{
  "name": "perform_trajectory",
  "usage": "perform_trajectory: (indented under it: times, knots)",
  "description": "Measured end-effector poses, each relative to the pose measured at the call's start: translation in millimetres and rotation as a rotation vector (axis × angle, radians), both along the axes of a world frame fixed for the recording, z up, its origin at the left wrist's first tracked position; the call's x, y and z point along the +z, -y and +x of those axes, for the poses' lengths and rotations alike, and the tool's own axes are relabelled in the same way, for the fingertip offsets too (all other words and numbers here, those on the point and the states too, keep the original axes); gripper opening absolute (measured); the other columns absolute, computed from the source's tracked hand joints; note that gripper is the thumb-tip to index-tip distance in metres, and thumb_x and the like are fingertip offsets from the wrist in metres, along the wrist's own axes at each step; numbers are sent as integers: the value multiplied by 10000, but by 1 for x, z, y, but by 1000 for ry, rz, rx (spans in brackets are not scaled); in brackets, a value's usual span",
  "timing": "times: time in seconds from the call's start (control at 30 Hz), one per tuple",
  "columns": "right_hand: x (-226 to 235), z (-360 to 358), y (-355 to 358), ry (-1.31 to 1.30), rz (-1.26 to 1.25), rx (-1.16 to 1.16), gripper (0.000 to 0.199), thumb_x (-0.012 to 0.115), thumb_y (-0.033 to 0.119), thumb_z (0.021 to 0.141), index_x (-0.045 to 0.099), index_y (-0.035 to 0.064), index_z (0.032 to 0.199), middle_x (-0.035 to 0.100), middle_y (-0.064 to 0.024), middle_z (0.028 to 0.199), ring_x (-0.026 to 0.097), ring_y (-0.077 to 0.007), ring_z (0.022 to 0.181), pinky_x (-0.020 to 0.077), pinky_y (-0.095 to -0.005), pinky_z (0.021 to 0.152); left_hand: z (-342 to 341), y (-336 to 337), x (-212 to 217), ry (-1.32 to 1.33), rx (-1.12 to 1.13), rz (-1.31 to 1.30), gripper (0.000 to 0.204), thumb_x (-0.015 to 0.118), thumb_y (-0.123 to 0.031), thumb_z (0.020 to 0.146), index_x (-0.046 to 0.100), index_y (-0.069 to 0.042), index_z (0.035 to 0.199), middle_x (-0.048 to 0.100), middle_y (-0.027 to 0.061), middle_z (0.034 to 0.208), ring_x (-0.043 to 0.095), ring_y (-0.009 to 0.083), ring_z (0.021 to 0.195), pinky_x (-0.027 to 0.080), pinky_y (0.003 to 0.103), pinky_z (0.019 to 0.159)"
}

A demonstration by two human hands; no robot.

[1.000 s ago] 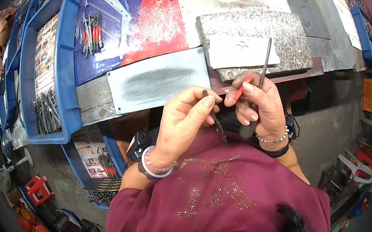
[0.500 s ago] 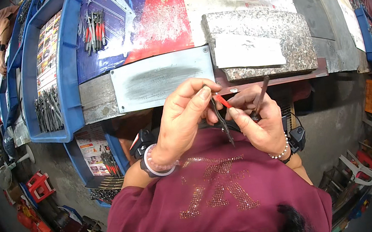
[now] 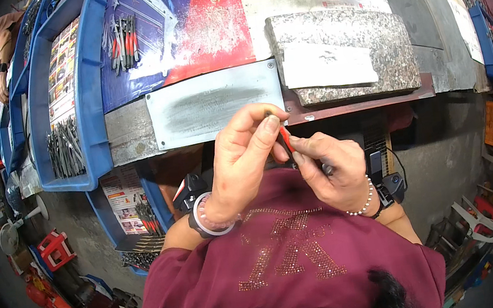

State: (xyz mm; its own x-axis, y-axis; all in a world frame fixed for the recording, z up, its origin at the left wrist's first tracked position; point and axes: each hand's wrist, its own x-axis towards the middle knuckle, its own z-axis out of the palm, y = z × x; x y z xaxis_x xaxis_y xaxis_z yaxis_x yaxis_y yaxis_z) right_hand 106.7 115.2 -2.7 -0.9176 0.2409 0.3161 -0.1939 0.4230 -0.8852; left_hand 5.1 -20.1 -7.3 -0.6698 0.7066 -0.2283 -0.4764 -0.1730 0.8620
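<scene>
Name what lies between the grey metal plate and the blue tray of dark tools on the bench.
In the head view, a bare strip of grey bench top separates the metal plate from the blue tray; nothing rests on it.

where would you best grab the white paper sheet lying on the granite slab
Probably by its right edge, coming from the right: the white paper sheet lies flat on the granite slab, and that edge looks slightly lifted, so fingertips could slip under. Both hands are busy with a small red-handled tool.
</scene>
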Motion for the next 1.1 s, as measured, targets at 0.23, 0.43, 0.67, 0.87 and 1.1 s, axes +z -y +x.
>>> perform_trajectory:
  times: [0.23, 0.43, 0.67, 0.87, 1.1]
  knots:
    - [-1, 8, 4, -50, 103, -59, 350, 700, -93, 731, 631, -50, 1072, 621, -128, 717, 616, -239, 551, 481, -308, 496, 2, -5, 4, 2, -35, 5, 193, 519, -171, 1009, 573, 1, 1082, 621, 57, 880, 554, 69, 669, 453, 186, 638]
    - [9, 14, -12, 91, -110, -15, 252, 675, -99, 767, 649, -31, 1009, 649, -111, 734, 631, -167, 578, 474, -261, 516, 2, -10, 9, -40, -92, -4, 169, 521, -140, 1004, 591, 2, 1064, 603, 16, 823, 534, 28, 680, 451, 183, 641]
    - [16, 13, -22, 156, -69, -39, 257, 654, -103, 776, 655, -15, 1018, 643, -96, 770, 631, -155, 596, 483, -258, 536, -3, -12, 11, -111, -123, -106, 172, 518, -133, 1001, 600, 10, 1051, 604, 13, 833, 526, 29, 673, 441, 176, 624]
    - [10, 10, -20, 121, -29, -11, 343, 671, -105, 725, 651, -13, 1055, 594, -92, 739, 603, -169, 554, 471, -274, 500, -4, -12, 7, -52, -120, -127, 199, 521, -149, 1000, 596, 24, 1064, 629, 49, 867, 534, 47, 659, 437, 171, 618]
    - [-5, 13, -8, 68, -41, -43, 328, 675, -101, 742, 633, -51, 1063, 608, -128, 764, 622, -232, 561, 490, -297, 501, 0, -14, 3, 24, -51, -101, 197, 514, -150, 1006, 595, 12, 1083, 616, 22, 838, 534, 38, 662, 448, 171, 618]
